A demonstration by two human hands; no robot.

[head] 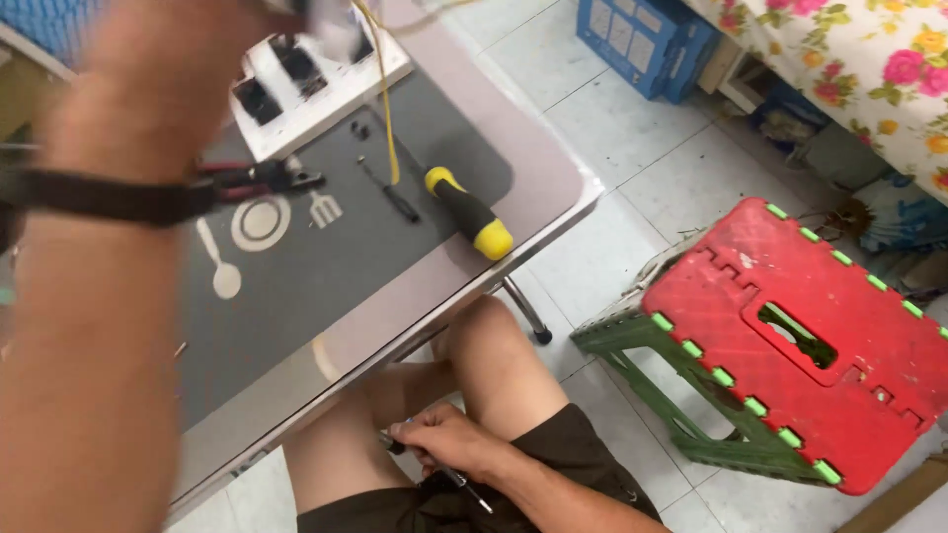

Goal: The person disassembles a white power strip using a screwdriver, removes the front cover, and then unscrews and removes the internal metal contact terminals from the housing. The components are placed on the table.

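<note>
Left forearm [89, 296], blurred, hand's grip untellable; right hand [444, 444] grips slim tool [464, 486]; desk [553, 148] edge: yellow-black screwdriver [469, 212]; tiled floor: red stool [790, 336].

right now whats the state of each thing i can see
left hand: raised at the white power strip, blurred
right hand: on the lap, closed round a thin tool
screwdriver: lying flat on the grey mat
pliers: lying on the mat
red stool: unfolded, upright

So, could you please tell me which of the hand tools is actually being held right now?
The slim metal tool in the right hand down on the lap. The yellow-and-black screwdriver and the red-handled pliers lie on the table, untouched.
</note>
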